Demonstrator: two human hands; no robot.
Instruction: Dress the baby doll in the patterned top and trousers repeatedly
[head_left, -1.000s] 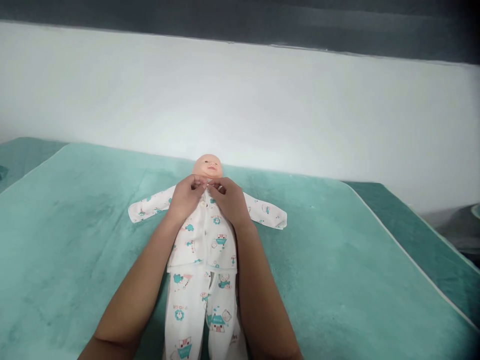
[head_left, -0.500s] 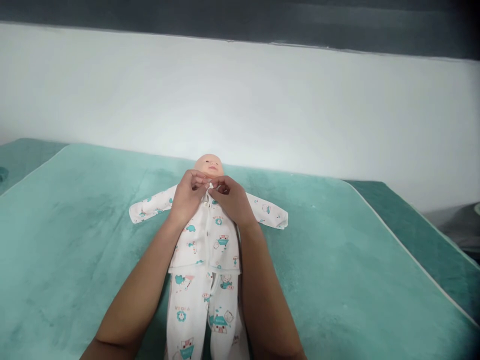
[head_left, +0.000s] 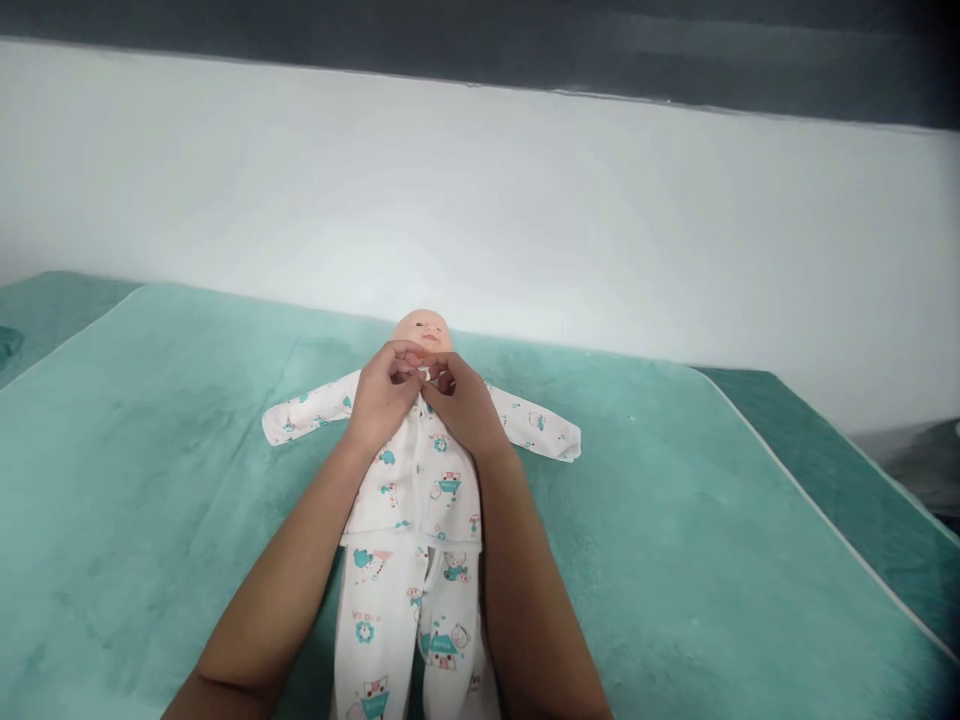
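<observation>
A baby doll (head_left: 422,326) lies on its back, its head away from me. It wears a white printed baby shirt (head_left: 448,500) with a front opening and matching printed pants (head_left: 375,620). My left hand (head_left: 388,390) pinches one side of the shirt's collar just below the doll's chin. Against it, my right hand (head_left: 459,398) pinches the other side, the fingertips of both hands nearly meeting. A bit of white cloth shows between them; the top fastener is hidden by my fingers. Both sleeves stretch out sideways.
The doll rests on a wide green plush cover (head_left: 675,520) with a pale seam along its sides. Behind it stands a white wall (head_left: 480,210) with a dark band on top. A grey bundle (head_left: 930,465) lies at the far right edge.
Both hands stay at the collar and have drawn slightly closer together, with less white cloth showing between the fingertips. The view has shifted a little.
</observation>
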